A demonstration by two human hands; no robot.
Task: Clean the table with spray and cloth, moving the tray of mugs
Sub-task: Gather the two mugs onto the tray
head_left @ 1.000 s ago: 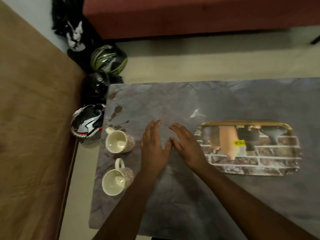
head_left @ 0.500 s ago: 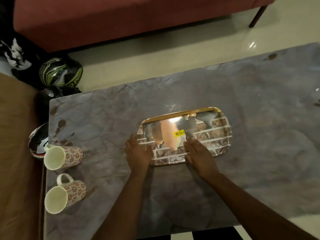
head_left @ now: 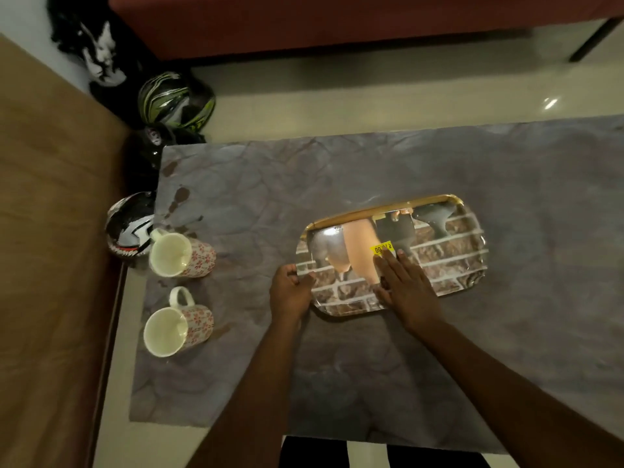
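Note:
A shiny rectangular tray (head_left: 449, 251) with a brick print, a gold far rim and a yellow price sticker lies on the grey marble-look table (head_left: 337, 177). My left hand (head_left: 291, 292) grips the tray's near left corner, fingers curled over its rim. My right hand (head_left: 403, 285) lies flat on the tray's surface with straight fingers, just below the sticker. Two floral mugs stand on the table's left end, one farther (head_left: 179, 255) and one nearer (head_left: 175, 327), both off the tray. No spray or cloth is in view.
Dark stains (head_left: 182, 197) mark the table's far left corner. Several helmets (head_left: 175, 99) sit on the floor beyond that corner. A brown surface (head_left: 50, 231) runs along the left. A red sofa (head_left: 304, 21) stands at the back.
My hands went from flat on the bare table to the tray. The left hand now grips its corner and the right hand has slid further onto its surface. The camera view shifted.

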